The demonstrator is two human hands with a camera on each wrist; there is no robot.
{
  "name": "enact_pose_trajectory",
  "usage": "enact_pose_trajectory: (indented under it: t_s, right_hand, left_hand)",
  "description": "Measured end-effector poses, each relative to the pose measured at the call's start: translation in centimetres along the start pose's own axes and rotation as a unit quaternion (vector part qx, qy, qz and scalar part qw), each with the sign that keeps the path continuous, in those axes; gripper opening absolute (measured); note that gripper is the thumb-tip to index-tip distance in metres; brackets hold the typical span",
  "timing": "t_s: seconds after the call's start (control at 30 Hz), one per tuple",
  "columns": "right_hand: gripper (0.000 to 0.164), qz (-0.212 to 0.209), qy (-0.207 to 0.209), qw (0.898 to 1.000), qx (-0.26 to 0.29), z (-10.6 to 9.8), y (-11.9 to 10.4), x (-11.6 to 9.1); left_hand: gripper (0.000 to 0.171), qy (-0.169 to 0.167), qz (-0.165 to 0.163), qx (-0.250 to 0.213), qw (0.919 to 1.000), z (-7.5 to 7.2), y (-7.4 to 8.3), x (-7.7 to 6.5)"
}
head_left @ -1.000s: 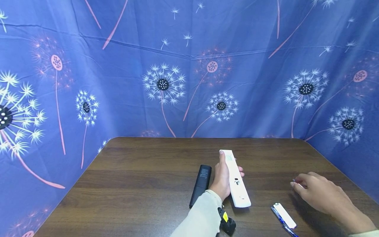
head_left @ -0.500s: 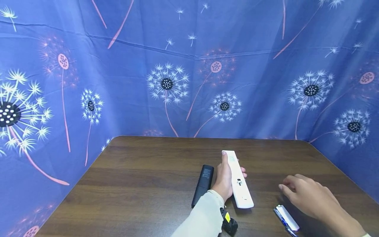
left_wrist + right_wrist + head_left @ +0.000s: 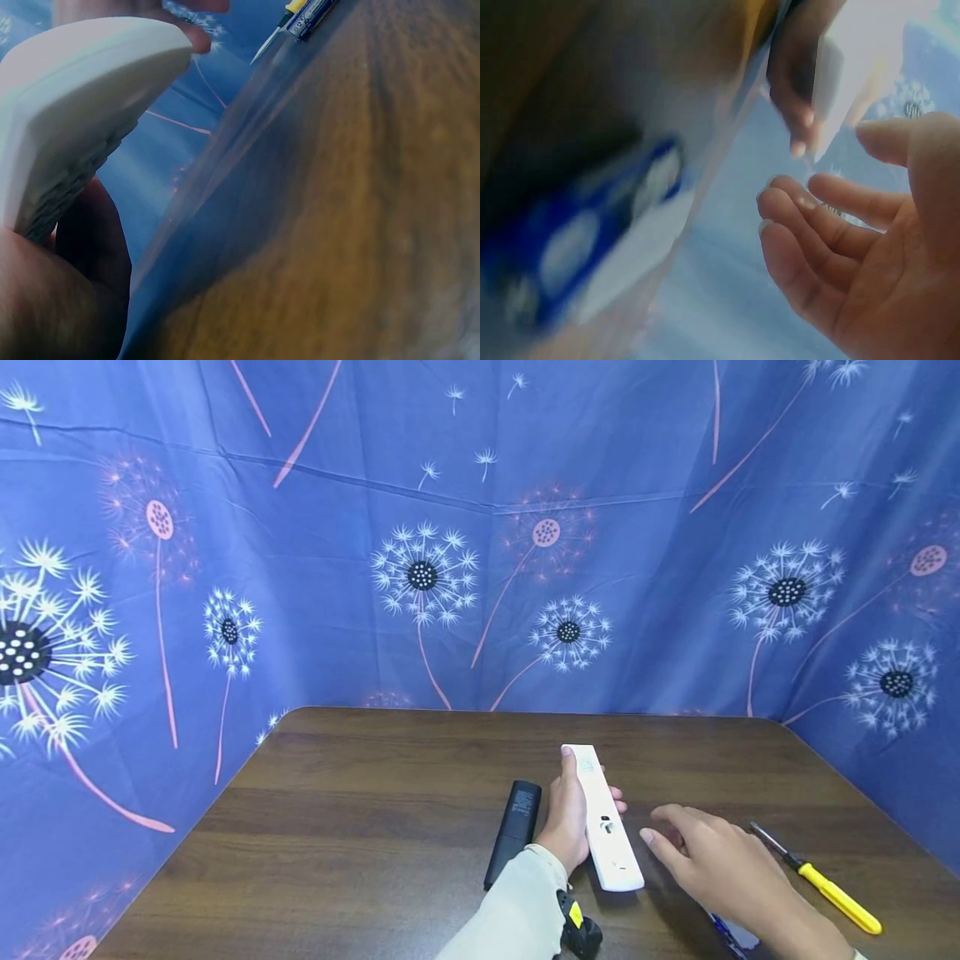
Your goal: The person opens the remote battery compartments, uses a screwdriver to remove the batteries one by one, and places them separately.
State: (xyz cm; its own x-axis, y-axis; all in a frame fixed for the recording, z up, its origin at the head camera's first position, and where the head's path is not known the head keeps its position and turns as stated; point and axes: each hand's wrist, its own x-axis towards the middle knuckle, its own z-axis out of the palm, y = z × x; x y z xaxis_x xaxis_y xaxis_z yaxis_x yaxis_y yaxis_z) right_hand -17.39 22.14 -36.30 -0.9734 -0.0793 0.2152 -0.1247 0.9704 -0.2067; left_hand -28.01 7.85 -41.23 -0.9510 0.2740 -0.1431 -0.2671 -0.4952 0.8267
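Observation:
My left hand (image 3: pixel 567 818) grips a white remote control (image 3: pixel 611 852), its back turned up and thumb along the edge. In the left wrist view, rows of buttons (image 3: pixel 75 176) show on the remote's underside. To the right of the remote is my right hand (image 3: pixel 712 864), apart from it. The right wrist view shows that hand's fingers (image 3: pixel 795 262) loosely bent with nothing between them. Below the right wrist lie blue batteries (image 3: pixel 724 933) beside a small white cover (image 3: pixel 744 937), both partly hidden by the forearm. They look blurred in the right wrist view.
A black remote (image 3: pixel 513 833) lies on the wooden table (image 3: pixel 337 843) just left of my left forearm. At the right lies a screwdriver (image 3: pixel 836 893) with a yellow handle. Dandelion-patterned blue cloth (image 3: pixel 480 460) hangs around the table's far and side edges.
My right hand has moved left toward the white remote, uncovering the screwdriver and partly covering the batteries and white cover. My left hand keeps its hold on the remote almost unmoved.

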Motion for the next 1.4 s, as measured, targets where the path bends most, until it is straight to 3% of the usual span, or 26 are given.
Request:
enact_pose_trajectory:
  t_s: [0.4,0.67,0.83,1.03,1.4]
  right_hand:
    - [0.067,-0.007,-0.005,0.999,0.035,1.3,-3.1,0.5]
    - [0.077,-0.019,-0.001,1.000,0.018,1.7,-3.9,0.5]
    - [0.088,-0.019,0.003,1.000,-0.004,1.7,-4.2,0.7]
    - [0.086,-0.032,0.020,0.999,-0.015,2.0,-4.5,0.8]
    - [0.083,-0.015,0.015,0.999,0.027,1.7,-4.6,1.3]
  left_hand:
    - [0.077,-0.005,0.005,0.009,0.9999,0.0,-0.1,-0.2]
    - [0.076,-0.006,0.015,0.026,0.9995,0.0,-0.4,-0.5]
    - [0.081,-0.014,-0.005,0.036,0.9992,0.0,-0.3,-0.6]
    - [0.079,0.013,-0.016,0.029,0.9994,0.1,-0.1,-0.5]
    - [0.074,0.007,0.015,0.013,0.9998,0.2,0.0,-0.5]
